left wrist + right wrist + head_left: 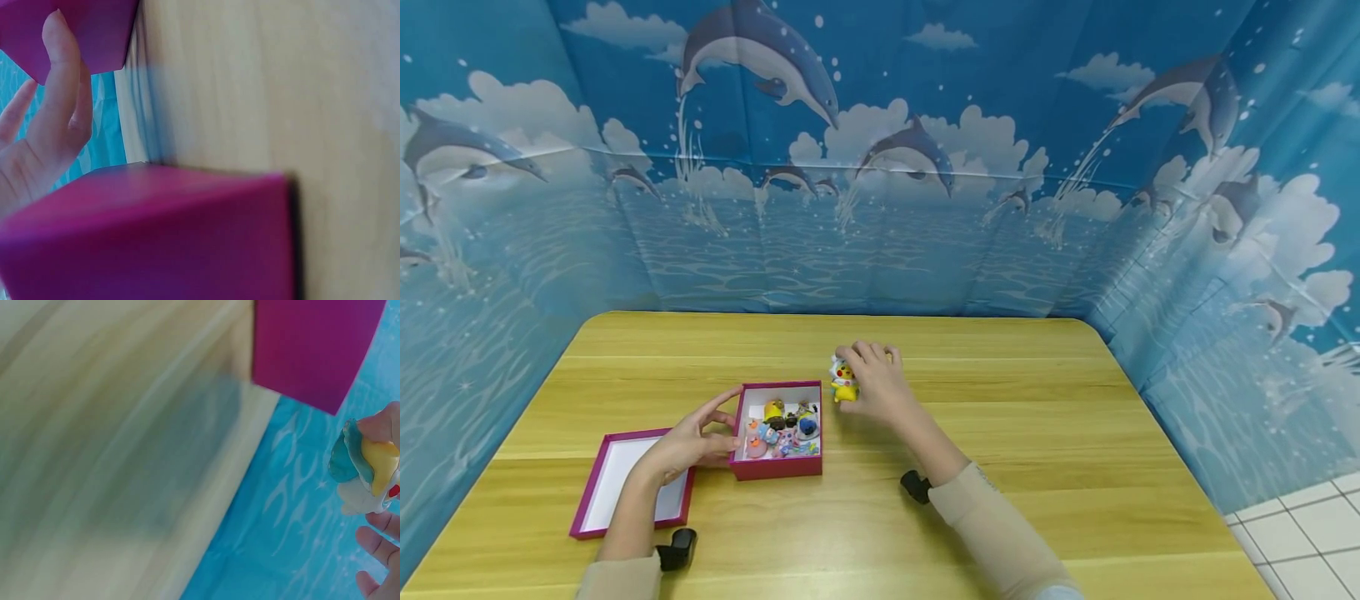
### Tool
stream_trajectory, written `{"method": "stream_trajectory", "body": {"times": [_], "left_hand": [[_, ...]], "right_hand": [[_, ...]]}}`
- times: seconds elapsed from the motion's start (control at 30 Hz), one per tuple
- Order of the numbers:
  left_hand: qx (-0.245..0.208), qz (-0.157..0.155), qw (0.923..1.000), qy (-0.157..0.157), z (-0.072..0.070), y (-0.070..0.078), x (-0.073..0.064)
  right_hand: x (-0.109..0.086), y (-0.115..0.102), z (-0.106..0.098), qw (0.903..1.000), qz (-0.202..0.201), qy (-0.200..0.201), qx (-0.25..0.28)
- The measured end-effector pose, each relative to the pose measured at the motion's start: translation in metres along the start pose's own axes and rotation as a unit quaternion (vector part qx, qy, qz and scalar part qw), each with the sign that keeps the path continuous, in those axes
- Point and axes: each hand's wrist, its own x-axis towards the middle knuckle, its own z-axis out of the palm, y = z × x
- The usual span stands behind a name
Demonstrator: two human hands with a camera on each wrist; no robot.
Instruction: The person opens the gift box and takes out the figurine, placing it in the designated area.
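A small yellow figurine (844,385) with red cheeks, a white hood and some teal stands out at the right of the box. My right hand (880,386) pinches it between thumb and fingers; in the right wrist view the figurine (369,465) is partly cut off by the frame edge. The magenta box (778,468) with a white inside holds several small toy figures (790,427). My left hand (688,442) touches the box's left wall with loosely bent, spread fingers. The left wrist view shows the thumb against the box's side (100,37).
The box lid (593,492), white inside with a magenta rim, lies inner side up at the left, under my left forearm. All of it is on a wooden table (1000,433). A blue curtain with dolphins (880,233) hangs behind and at both sides.
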Motion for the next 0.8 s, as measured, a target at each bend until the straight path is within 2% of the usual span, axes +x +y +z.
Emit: {"method": "stream_trajectory", "body": {"times": [0.3, 0.57, 0.8], "left_hand": [[-0.004, -0.001, 1.0000, -0.002, 0.000, 0.000, -0.001], [-0.005, 0.002, 1.0000, -0.004, 0.000, 0.000, -0.001], [-0.004, 0.002, 1.0000, -0.004, 0.000, 0.000, -0.001]], "right_hand": [[-0.010, 0.016, 0.009, 0.9989, 0.003, -0.032, -0.032], [-0.018, 0.027, 0.017, 0.9937, 0.002, -0.083, -0.075], [-0.022, 0.030, 0.021, 0.9910, -0.001, -0.106, -0.082]]}}
